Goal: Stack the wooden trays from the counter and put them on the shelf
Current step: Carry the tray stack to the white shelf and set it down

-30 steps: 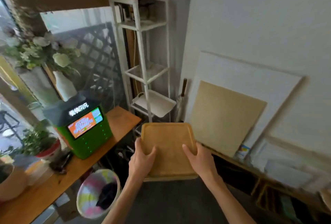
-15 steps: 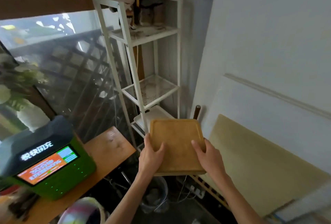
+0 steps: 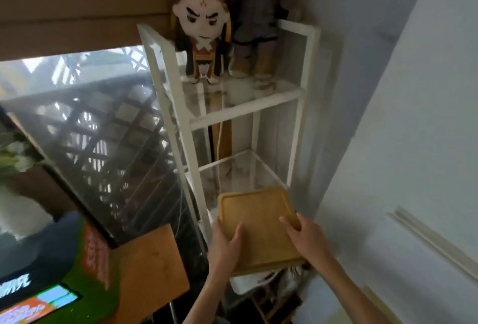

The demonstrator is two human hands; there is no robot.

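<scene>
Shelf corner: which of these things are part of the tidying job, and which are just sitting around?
Part of the job:
trays, held by the left hand and right hand
white shelf, where they go

Just there:
two dolls on the top tier
green machine
side table

left hand [image 3: 226,247], right hand [image 3: 306,237] | grip wooden trays [image 3: 258,228] | before white shelf [image 3: 245,110], perhaps touching

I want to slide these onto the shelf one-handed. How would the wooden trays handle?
The trays look rigid: they stay flat though held only at the near edges by the left hand and right hand. Probably fairly heavy, since both hands carry them. The smooth top might let the upper tray slip if tilted.
</scene>
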